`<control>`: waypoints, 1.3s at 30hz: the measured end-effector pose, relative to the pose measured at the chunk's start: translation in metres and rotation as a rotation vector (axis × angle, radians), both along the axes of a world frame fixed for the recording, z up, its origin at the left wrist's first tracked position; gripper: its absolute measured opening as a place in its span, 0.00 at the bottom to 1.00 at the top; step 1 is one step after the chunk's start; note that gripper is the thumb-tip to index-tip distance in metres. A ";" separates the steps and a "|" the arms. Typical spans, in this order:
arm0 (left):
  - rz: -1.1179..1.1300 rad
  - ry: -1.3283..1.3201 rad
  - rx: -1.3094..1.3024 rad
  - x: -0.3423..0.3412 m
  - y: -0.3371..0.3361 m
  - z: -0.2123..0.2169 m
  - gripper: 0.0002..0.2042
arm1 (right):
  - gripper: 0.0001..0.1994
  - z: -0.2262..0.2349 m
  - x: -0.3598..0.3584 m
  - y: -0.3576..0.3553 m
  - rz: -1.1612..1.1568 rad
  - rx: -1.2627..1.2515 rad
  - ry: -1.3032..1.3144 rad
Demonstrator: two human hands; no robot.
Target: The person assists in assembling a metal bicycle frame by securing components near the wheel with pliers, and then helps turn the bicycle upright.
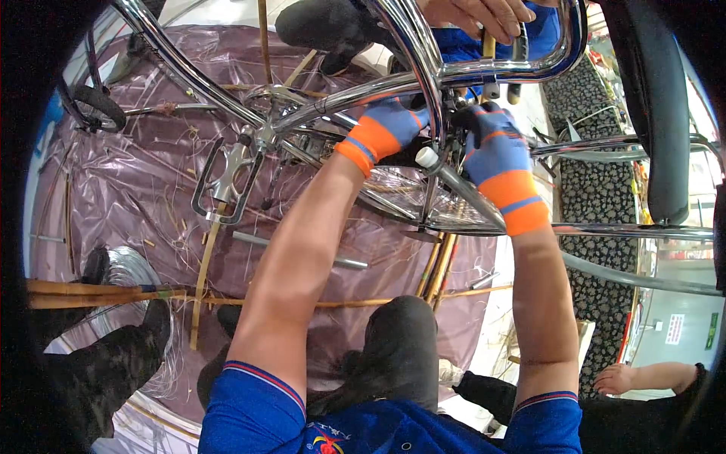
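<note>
Bike frame [325,104], all shiny tubes, is seen above a purplish plastic sheet [189,53] on the floor. Lettering and a coloured logo [327,445] are printed on the blue shirt [253,412]; a white notice [674,329] is posted far right. Gloved left hand [393,125] and right hand [501,147] are set at the tube joint (fingertips hidden, so what is grasped cannot be told). Between them, a white-capped grey tube [465,189] is seen. Coiled wire [132,276] and cane strips [200,280] are strewn leftward.
</note>
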State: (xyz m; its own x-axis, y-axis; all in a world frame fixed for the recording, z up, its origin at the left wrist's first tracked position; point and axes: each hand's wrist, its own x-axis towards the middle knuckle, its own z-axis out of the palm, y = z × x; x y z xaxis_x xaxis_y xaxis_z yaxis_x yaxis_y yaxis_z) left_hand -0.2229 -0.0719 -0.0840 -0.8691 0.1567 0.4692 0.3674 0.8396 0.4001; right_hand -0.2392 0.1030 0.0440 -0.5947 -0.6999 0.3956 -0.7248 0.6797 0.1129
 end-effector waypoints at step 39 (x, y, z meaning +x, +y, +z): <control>0.082 -0.287 0.538 -0.006 0.003 0.008 0.32 | 0.27 0.026 -0.041 0.046 0.320 -1.010 -1.546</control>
